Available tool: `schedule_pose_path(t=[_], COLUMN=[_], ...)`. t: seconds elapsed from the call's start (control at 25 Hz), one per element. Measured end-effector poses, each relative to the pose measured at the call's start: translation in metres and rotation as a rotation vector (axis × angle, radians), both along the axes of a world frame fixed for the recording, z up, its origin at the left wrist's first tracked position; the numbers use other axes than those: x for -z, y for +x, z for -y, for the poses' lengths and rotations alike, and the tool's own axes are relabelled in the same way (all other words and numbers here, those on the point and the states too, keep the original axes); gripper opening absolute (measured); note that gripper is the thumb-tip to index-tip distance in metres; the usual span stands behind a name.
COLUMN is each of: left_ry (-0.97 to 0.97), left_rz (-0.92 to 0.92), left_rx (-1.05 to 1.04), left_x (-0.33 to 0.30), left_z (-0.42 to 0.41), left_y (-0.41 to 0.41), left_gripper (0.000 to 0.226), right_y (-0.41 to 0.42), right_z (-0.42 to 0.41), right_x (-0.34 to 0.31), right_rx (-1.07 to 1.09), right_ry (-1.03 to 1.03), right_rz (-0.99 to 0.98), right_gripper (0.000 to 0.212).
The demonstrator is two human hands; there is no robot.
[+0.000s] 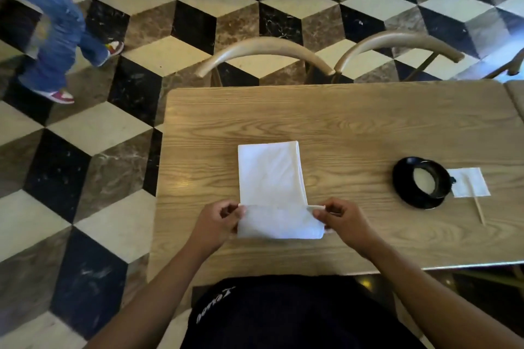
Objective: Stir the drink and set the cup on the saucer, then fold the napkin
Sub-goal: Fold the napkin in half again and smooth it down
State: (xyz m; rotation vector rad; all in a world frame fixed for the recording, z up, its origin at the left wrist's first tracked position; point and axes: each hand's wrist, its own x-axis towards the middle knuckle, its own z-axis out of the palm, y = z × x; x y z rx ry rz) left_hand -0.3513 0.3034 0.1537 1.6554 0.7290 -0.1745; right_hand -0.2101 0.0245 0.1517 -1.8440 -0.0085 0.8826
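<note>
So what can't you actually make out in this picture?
- Head view: fingertips of the left hand and right hand are tucked behind the napkin.
- The cup, seen from above, covers most of the saucer.
- The thin stick is too small to identify.
- The table runs off the right edge.

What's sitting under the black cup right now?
The black cup sits on a black saucer, which rests on the wooden table. The saucer's centre is covered by the cup.
</note>
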Motion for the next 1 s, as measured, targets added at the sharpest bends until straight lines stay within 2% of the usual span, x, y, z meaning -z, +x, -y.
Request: schedule_pose_path(t=[0.12, 0.28, 0.52, 0.64, 0.8, 0.84, 0.96, 1.0], left_ry=[-0.017, -0.047, -0.068, -0.027, 0.029, 0.063, 0.219, 0.260], left_rz=[0.024, 0.022, -0.051, -0.110, -0.179, -0.197, -0.226, -0.223], left_rx=[-0.014, -0.083, -0.250, -0.281, -0.284, -0.270, -0.224, -0.215], left_x=[0.007, 0.014, 0.034, 0.045, 0.064, 0.070, 0.083, 0.086], left_z=[-0.014, -0.028, -0.046, -0.052, -0.058, -0.061, -0.066, -0.068], left_y=[0.018, 0.051, 0.098, 0.118, 0.140, 0.144, 0.151, 0.152], left_gripper=[0.028, 0.011, 0.013, 0.014, 0.023, 0.022, 0.018, 0.016], right_y=[0.014, 0.043, 0.090, 0.111, 0.128, 0.130, 0.138, 0.141], right_z=[-0.020, -0.045, -0.077, -0.089, -0.097, -0.100, -0.109, -0.112], right_x=[0.006, 0.016, 0.045, 0.062, 0.085, 0.089, 0.095, 0.095], right_rx=[0.097, 0.220, 0.279, 0.255, 0.216, 0.217, 0.222, 0.222], right_ry=[0.025, 0.054, 0.068, 0.027, -0.077, -0.100, -0.144, -0.155], right_rz=[0.032, 0.013, -0.103, -0.121, -0.121, -0.114, -0.101, -0.095], right_gripper=[0.008, 0.004, 0.007, 0.004, 0.035, 0.036, 0.017, 0.016])
